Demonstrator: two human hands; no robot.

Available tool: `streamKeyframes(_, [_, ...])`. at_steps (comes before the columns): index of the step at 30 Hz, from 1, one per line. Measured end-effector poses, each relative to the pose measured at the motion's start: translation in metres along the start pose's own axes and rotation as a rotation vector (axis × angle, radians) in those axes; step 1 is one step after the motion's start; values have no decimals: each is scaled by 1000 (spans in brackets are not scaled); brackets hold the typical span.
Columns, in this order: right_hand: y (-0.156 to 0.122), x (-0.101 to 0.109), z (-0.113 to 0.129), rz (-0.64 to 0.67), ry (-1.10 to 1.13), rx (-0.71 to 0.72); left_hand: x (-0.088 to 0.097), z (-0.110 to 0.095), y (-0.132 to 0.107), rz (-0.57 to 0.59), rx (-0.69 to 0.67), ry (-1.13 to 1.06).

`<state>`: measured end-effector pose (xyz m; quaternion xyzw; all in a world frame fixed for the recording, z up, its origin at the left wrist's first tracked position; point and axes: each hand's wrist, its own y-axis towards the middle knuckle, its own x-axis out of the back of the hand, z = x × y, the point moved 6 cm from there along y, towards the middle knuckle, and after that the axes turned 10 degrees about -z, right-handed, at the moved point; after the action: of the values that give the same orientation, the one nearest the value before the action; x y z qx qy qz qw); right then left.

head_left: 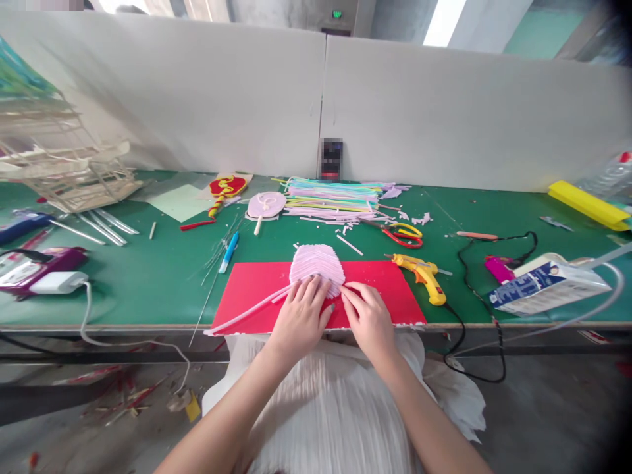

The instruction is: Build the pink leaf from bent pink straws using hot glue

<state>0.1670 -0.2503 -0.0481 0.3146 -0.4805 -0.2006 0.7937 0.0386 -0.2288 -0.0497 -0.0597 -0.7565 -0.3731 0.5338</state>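
Observation:
A pale pink ribbed piece, made of slanted strips that meet in a chevron, lies on a red board at the table's front edge. My left hand rests flat across its lower left part, fingers stretched out. At the lower right edge of that piece, the thumb and fingers of my right hand come together in a pinch; the tips partly hide what they hold. Long pink strips run from beside my left fingers to the board's front left corner.
Behind the board lie bundled coloured strips, scissors, a pink round fan-shaped piece and a red-yellow ornament. A yellow glue gun touches the board's right side, its black cord trailing off. A blue pen-like tool lies left.

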Motion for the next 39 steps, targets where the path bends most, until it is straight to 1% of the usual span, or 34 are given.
streamKeyframes(9, [-1,-1,-2,14,8,1,1,-1,1,21,-17,18])
streamKeyframes(20, [-1,-1,-2,0,14,-20,1,-1,-1,-1,-5,-10])
streamKeyframes(30, [0,1,0,29,21,3,1,0,0,2,-10,-14])
streamKeyframes(39, [-2,-1,-1,9,-11,36,4,-1,1,-10,-11,-29])
